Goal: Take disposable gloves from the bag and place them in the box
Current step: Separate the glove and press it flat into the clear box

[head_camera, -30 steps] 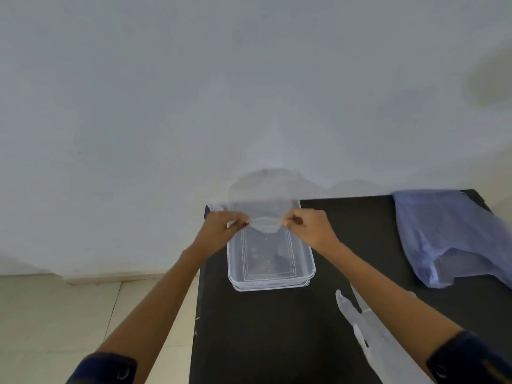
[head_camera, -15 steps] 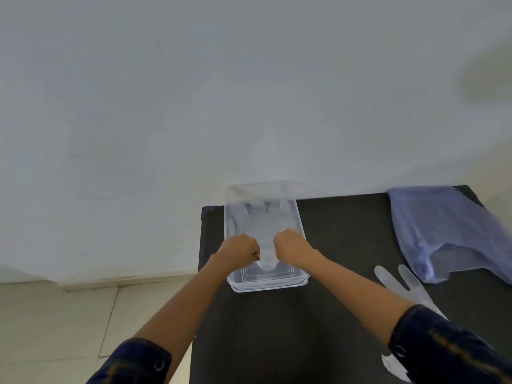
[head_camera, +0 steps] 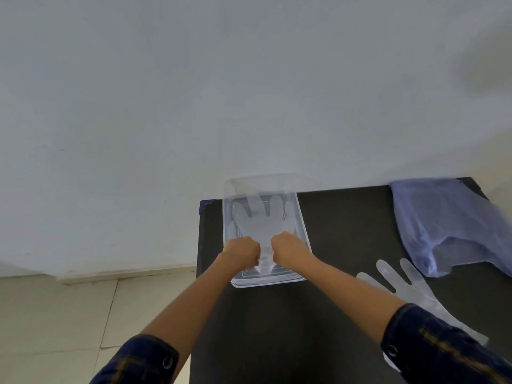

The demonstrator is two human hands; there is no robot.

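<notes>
A clear plastic box (head_camera: 303, 231) stands at the far left corner of the black table (head_camera: 340, 231). Inside it lies a thin transparent glove (head_camera: 260, 220), fingers spread towards the wall. My left hand (head_camera: 242, 252) and my right hand (head_camera: 288, 249) are both closed on the glove's cuff end, low inside the box's near half. A second transparent glove (head_camera: 410, 286) lies flat on the table to the right, partly under my right forearm. The bluish plastic bag (head_camera: 448, 223) lies crumpled at the far right.
A plain white wall rises right behind the table. Pale floor tiles (head_camera: 69, 322) show to the left, below the table's left edge. My dark sleeves fill the bottom corners of the view.
A second ago both hands held the glove stretched in the air above the box. They have since lowered it into the box and come closer together, and the glove now lies flat inside.
</notes>
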